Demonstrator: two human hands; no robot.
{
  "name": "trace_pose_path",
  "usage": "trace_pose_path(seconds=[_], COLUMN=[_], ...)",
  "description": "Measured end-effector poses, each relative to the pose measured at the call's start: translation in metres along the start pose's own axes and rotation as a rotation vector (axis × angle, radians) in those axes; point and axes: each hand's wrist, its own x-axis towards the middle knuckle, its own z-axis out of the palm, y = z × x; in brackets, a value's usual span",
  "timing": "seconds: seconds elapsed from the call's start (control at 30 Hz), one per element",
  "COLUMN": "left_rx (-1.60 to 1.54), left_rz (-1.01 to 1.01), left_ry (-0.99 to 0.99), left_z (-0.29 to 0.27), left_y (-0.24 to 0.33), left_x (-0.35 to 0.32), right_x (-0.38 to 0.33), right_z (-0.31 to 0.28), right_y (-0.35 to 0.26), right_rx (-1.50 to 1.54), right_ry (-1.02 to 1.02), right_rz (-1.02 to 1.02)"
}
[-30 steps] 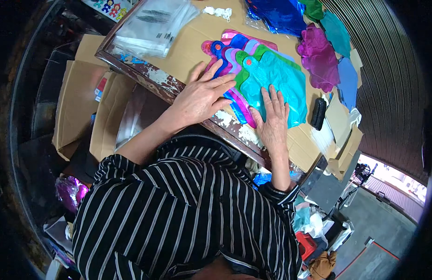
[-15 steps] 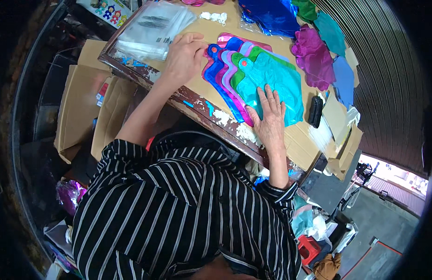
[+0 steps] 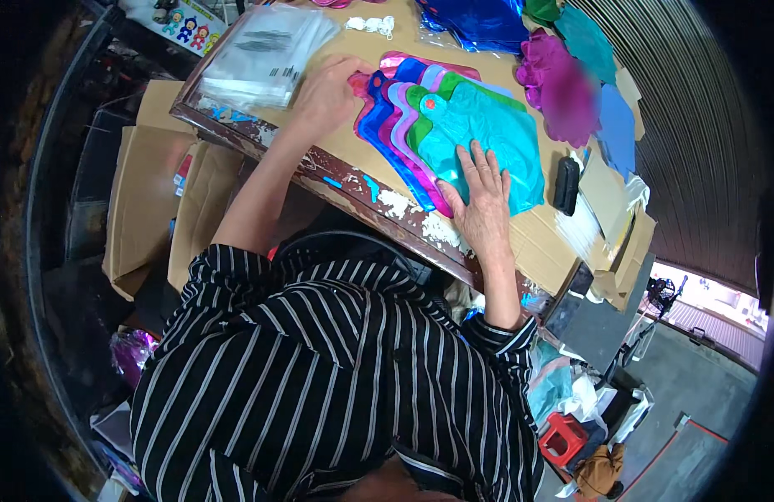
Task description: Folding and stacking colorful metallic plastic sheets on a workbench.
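Note:
A fanned stack of flat foil balloons lies on the table, overlapping in step. The turquoise foil balloon (image 3: 521, 142) with an orange-red round spot is on top. Below it show a green foil balloon (image 3: 418, 130), lavender and purple ones, a blue foil balloon (image 3: 372, 117) and a pink foil balloon (image 3: 359, 82) at the bottom left. My left hand (image 3: 326, 96) has its fingers bent and closed at the pink balloon's edge; the fingertips are partly hidden. My right hand (image 3: 485, 197) rests flat on the turquoise balloon, fingers stretched out and thumb apart.
Clear plastic bags (image 3: 261, 58) are piled at the table's left end. Blue foil (image 3: 475, 25), a magenta foil balloon (image 3: 562, 88) and a black object (image 3: 566, 186) lie at the back and right. An open cardboard box (image 3: 144, 201) stands left of the table.
The whole view has shifted slightly. At the left of the fan, more of the pink balloon's edge shows beside my left hand. My right hand stays flat on the turquoise balloon.

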Motion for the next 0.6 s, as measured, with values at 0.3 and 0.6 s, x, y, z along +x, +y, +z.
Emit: trace_pose_path(seconds=[0.3,0.6], left_rx=[-0.060,-0.326], left_rz=[-0.167,-0.174], left_ry=[-0.019,-0.027], left_z=[0.009,0.016], left_y=[0.005,-0.015], left_x=[0.012,0.023], right_x=[-0.001,0.000], right_z=[0.002,0.002], right_y=[0.001,-0.001], right_rx=[0.007,0.015], right_ry=[0.030,0.030], right_rz=[-0.008,-0.006])
